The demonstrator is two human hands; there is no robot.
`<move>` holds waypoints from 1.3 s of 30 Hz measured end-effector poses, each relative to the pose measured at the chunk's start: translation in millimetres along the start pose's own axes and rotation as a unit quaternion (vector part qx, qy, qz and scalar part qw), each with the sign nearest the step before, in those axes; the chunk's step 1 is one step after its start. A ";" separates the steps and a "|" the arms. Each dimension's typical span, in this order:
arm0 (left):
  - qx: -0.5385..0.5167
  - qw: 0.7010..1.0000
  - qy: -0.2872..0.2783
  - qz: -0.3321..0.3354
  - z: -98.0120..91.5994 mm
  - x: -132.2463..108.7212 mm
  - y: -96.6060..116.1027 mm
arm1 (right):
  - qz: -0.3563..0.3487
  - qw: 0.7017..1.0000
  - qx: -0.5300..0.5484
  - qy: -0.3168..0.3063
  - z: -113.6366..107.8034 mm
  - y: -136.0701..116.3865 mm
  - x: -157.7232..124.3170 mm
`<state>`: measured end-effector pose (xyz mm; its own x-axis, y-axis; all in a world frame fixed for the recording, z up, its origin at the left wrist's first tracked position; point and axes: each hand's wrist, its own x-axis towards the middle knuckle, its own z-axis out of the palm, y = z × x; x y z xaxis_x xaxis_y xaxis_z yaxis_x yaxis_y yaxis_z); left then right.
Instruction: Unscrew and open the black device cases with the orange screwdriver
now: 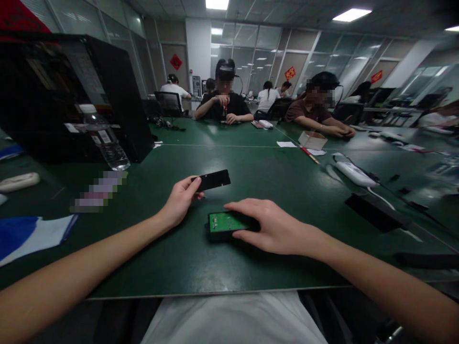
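Note:
My left hand [182, 198] pinches the near end of a flat black panel [216, 180], raised a little above the green table [143, 267]. To its right and nearer to me, my right hand [263, 224] grips a black case from above, thumb on the near side and fingers on the far side. A green circuit board [225, 221] shows in the open top of this case. The right end of the case is hidden under my palm. Panel and case are apart.
At the left stand a black cabinet [132, 105] and a tilted water bottle [107, 143]. A white power strip [355, 173] with cables and a black box [375, 210] lie at the right. Farther back are a small open box [312, 140] and people seated across the table.

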<state>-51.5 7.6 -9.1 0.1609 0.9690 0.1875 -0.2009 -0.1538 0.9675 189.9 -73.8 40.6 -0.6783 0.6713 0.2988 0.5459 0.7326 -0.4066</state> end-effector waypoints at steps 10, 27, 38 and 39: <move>0.019 0.994 -0.079 -0.076 4.0 -6.2 1.8 | 0.466 0.788 -0.326 0.235 -136.7 141.3 -59.4; 0.008 0.984 -0.148 -0.096 5.3 -10.8 -0.4 | 0.579 0.767 -0.242 0.135 -131.6 190.4 -90.3; 0.224 0.942 -0.226 0.111 11.3 -18.9 11.9 | 0.108 0.975 0.192 0.020 -1.8 44.7 13.9; 0.232 0.938 -0.228 0.121 11.7 -19.9 11.9 | 0.108 0.974 0.197 0.005 4.4 38.4 14.8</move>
<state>-45.8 -15.7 0.6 0.5830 0.7277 0.3613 0.1397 -0.5278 0.8378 198.6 -36.2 25.7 -0.5624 0.8075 0.1780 0.4420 0.4755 -0.7606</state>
